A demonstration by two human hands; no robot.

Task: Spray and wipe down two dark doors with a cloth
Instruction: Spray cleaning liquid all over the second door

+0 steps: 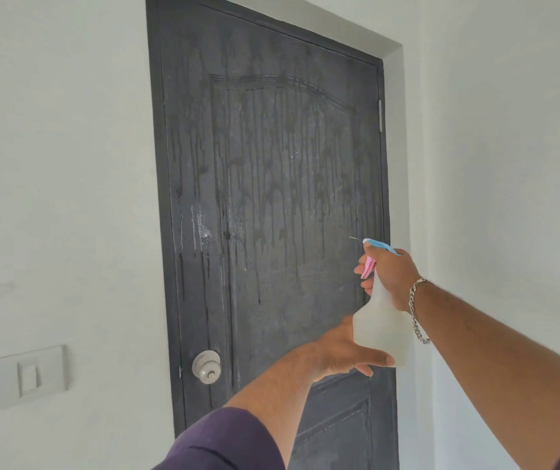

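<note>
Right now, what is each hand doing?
Left hand: open, fingers spread under the spray bottle.
Right hand: closed round the spray bottle's neck, fingers on the pink trigger.

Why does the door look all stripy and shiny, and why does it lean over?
Head view: the dark panelled door is wet, so drip streaks run down it and a patch left of the panel glints; the wide-angle lens tilts its frame; the light is soft, without hard shadows; the translucent spray bottle in the right hand looks slightly blurred.
</note>
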